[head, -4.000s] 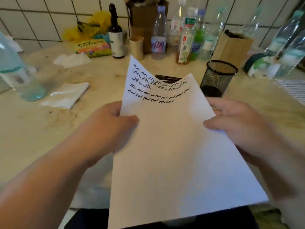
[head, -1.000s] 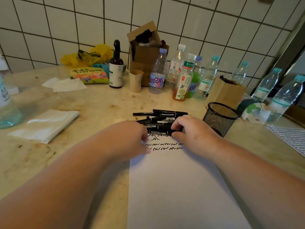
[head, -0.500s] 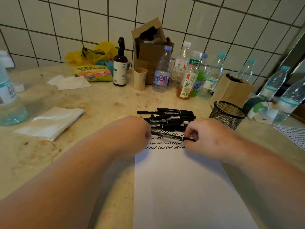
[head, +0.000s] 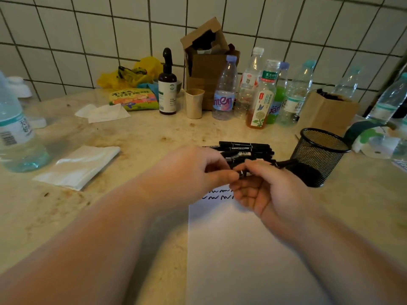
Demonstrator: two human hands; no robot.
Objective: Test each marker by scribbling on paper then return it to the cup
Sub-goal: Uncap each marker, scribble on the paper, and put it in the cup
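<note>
So both hands, left hand (head: 198,170) and right hand (head: 262,186), pinch one black marker (head: 243,172) above the paper (head: 242,249), beside the mesh cup (head: 319,155).

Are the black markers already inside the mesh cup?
No, the markers lie in a heap on the counter beside the mesh cup, and both hands hold one marker above the paper.

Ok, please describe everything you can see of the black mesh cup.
The black mesh cup is a round pen holder that looks like wire mesh with a solid rim. It stands upright on the counter, right of the pile of markers and beyond the sheet's far right corner. Its inside looks dark; any contents cannot be made out. Neither hand touches it.
</note>
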